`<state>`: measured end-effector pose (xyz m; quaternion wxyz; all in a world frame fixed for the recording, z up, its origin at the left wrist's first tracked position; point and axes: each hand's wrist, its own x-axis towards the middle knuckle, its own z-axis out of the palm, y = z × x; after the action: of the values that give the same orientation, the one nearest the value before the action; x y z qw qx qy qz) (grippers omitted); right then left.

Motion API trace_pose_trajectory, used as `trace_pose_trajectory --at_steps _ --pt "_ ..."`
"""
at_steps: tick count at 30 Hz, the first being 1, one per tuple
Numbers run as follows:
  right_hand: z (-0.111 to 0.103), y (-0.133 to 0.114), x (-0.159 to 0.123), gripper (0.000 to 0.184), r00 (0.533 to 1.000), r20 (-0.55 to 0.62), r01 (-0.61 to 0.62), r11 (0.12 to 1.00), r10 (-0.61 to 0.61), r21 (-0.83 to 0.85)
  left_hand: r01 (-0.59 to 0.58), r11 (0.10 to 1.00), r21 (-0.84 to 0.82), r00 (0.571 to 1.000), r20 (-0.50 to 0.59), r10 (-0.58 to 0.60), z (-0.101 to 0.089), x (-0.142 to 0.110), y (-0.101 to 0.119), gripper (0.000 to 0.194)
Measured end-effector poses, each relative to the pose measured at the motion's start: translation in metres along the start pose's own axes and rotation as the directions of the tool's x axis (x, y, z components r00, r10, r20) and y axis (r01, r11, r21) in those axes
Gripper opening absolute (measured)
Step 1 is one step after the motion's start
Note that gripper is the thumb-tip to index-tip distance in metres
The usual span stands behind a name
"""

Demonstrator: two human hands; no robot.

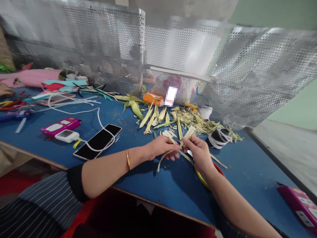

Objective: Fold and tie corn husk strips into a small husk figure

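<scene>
My left hand, a gold bangle on its wrist, pinches pale, flat leaf strips that look like dried corn husk. Facing it, my right hand grips the same crossed strips between thumb and fingers. Loose strip ends stick out upward and hang below the fingers. Scissors with red and yellow handles lie partly hidden under my right hand and forearm. Beyond the hands lie several wider green-yellow leaves. To the right rests a black spool wound with white thread.
Shredded leaf scraps pile along the perforated metal screen. A phone, white cable and magenta device occupy the blue table's left. Another magenta device is near the right edge. Pliers lie far left.
</scene>
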<state>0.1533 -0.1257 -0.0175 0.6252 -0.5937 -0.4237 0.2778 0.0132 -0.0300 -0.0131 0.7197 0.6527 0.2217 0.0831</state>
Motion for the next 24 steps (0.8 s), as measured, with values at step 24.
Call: trace_pose_trajectory --at_steps 24 --pt "-0.01 -0.013 0.0 0.034 0.98 0.147 -0.165 0.965 0.136 0.204 0.128 0.984 -0.123 0.992 0.01 -0.127 -0.022 -0.004 0.023 0.078"
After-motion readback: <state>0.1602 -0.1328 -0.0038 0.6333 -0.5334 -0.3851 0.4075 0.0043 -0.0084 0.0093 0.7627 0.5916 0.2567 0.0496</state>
